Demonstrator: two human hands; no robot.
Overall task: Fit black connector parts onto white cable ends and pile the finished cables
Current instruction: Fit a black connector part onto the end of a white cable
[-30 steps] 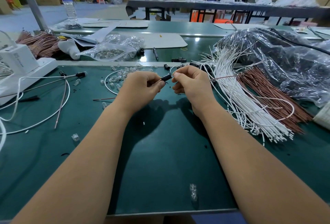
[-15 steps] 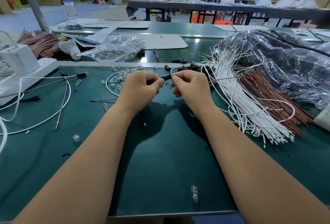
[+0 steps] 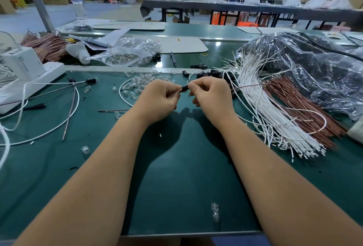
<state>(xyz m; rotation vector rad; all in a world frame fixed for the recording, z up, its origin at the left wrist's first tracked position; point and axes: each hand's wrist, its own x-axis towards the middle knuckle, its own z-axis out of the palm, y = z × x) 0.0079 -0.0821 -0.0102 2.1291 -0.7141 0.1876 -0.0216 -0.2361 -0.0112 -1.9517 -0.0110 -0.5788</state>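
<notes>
A small matte black connector (image 3: 185, 88) sits pinched between both hands above the smooth green desk (image 3: 176, 177): left hand (image 3: 157, 101) and right hand (image 3: 211, 96) each curl thumb and forefinger onto it. A thin brown wire (image 3: 249, 86) trails rightward over the fanned bundle of glossy white cables (image 3: 275, 120). Since a second ago, the hands have barely shifted.

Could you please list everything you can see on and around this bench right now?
black connector part: one, black, pinched between both hands
white cables: large bundle, white, right of the hands
brown wires: bundle, reddish brown, right of the white cables
clear bulbs: many, transparent, scattered behind the left hand
plastic bag: one, clear, far left centre
water bottle: one, clear, far left
green mat: one, dark green, under everything
left hand: one, pinching the part
right hand: one, pinching the part
</notes>
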